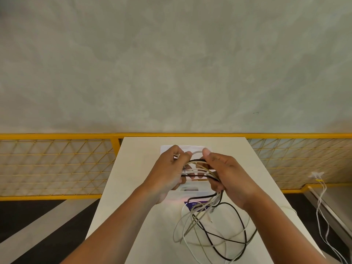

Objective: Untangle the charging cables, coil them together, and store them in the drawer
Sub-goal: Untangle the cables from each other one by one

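The left hand (169,171) grips one end of a bunch of cables (198,168), its fingers curled round the black and white strands and its thumb and forefinger pinching a white loop at the top. The right hand (227,174) clasps the other end, thumb on the same loop. Both hands are raised over the middle of a narrow white table (141,197). Its left edge runs close beside the left forearm, its right edge lies just past the right wrist, and its far edge meets a yellow mesh fence (57,164) spanning the view. The widest stretch of tabletop lies left of the hands. Under the grip sits a white box (192,190) with a purple label (191,204); whether it is the drawer cannot be told. Below the right hand the rest of the cables hang down and spread in tangled loops on the table, nearer the person. Far right, white cords (322,206) lie beside the table.
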### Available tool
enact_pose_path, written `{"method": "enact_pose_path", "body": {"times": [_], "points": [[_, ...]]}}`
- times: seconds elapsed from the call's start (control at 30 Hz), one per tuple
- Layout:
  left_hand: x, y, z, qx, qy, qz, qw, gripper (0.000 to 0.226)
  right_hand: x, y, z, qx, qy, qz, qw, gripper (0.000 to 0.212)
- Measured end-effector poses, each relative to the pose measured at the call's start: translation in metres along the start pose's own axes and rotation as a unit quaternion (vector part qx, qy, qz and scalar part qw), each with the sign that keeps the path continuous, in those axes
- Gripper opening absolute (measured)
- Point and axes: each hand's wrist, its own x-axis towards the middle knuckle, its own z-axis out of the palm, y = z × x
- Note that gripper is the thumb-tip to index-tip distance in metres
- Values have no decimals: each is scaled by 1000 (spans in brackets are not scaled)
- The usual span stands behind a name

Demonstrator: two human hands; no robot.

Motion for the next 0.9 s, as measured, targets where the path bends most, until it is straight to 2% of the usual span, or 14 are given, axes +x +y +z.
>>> {"method": "enact_pose_path", "body": {"times": [0.13, 0.23, 0.37, 0.47, 0.53, 0.63, 0.73, 0.9], "points": [[1, -1, 4, -35, 32, -21, 999, 25, 4, 5, 4, 18, 45, -18, 999, 29], [-1, 4, 4, -102, 21, -45, 994, 17, 0, 4, 5, -2, 56, -57, 997, 17], [-2, 9, 2, -167, 7, -68, 984, 14, 1, 9, 4, -19, 70, -67, 995, 17], [-3, 8, 3, -198, -2, -56, 979, 15, 2, 11, 3, 1, 84, -60, 995, 15], [-3, 7, 3, -208, -2, -44, 977, 20, 1, 12, 5, 3, 79, -67, 995, 21], [-1, 5, 4, -203, 23, -31, 978, 22, 0, 14, 7, 1, 69, -86, 994, 31], [1, 5, 6, -192, 58, -24, 979, 20, -1, 16, 11, 3, 71, -92, 993, 27], [3, 6, 13, -239, 107, -36, 964, 21, 0, 16, 20, 1, 107, -103, 989, 20]]}}
